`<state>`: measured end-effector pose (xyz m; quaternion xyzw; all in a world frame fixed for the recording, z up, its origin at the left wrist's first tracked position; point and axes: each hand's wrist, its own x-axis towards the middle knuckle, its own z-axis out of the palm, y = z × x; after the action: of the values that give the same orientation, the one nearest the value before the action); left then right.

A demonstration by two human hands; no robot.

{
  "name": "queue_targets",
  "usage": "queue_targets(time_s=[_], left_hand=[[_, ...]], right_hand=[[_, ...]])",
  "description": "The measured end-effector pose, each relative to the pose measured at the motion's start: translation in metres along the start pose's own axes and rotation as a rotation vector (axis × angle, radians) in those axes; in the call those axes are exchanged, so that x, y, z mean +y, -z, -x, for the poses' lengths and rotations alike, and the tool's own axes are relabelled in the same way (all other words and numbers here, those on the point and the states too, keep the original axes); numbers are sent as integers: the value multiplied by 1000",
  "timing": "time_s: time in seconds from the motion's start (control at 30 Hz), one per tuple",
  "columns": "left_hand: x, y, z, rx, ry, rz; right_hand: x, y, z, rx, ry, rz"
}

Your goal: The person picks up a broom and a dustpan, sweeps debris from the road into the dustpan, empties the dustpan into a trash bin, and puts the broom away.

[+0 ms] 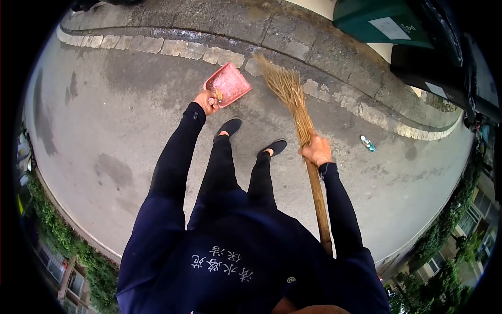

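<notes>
My left hand [208,102] is closed round the handle of a pink dustpan [230,83], whose pan is tilted away from me above the pavement. Something small and yellowish shows at the dustpan beside my fingers. On the other side, my right hand [317,149] grips a straw broom [300,112] where the bristles meet the wooden handle. The bristles fan out toward the stone kerb, and the handle runs back beside my right forearm. A crumpled clear and green plastic bottle [367,143] lies on the ground to the right of my right hand.
A line of pale kerb stones [183,49] curves across the far side of the pavement, with darker paving beyond. Green [387,23] and black [429,70] bins stand at the upper right. My feet in dark shoes [230,126] are between dustpan and broom. Hedges border both sides.
</notes>
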<state>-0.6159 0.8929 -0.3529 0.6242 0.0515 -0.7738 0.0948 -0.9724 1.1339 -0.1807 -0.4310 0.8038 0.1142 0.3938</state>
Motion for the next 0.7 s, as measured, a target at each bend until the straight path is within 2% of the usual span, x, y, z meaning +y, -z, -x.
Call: queue_targets(time_s=[0.07,0.1,0.2,0.27,0.33,0.4,0.47,0.57,0.63,0.7], left_hand=[[0,0,-5,63,-30,-14],[1,3,-12,14,-24,-26],[5,2,-12,10,15,-1],[5,4,-14,37,16,9],[3,8,-12,-51,4,-14],[2,-1,-4,-6,-9,-27],[2,-5,0,32,-25,-31],[-8,-6,0,-33,-49,-7],[-7,-11,0,45,-70,-60],[-6,-9,-7,34,-67,-46]], right_hand=[[-1,15,55,-10,-31,-48],[1,22,82,-60,-52,-126],[15,33,123,-11,-112,-171],[23,39,106,74,-131,-179],[51,28,54,76,-169,-282],[44,25,6,43,-187,-212],[10,15,-8,66,-100,174],[-3,6,29,8,-87,95],[3,12,70,4,-68,0],[15,19,109,10,-64,-120]])
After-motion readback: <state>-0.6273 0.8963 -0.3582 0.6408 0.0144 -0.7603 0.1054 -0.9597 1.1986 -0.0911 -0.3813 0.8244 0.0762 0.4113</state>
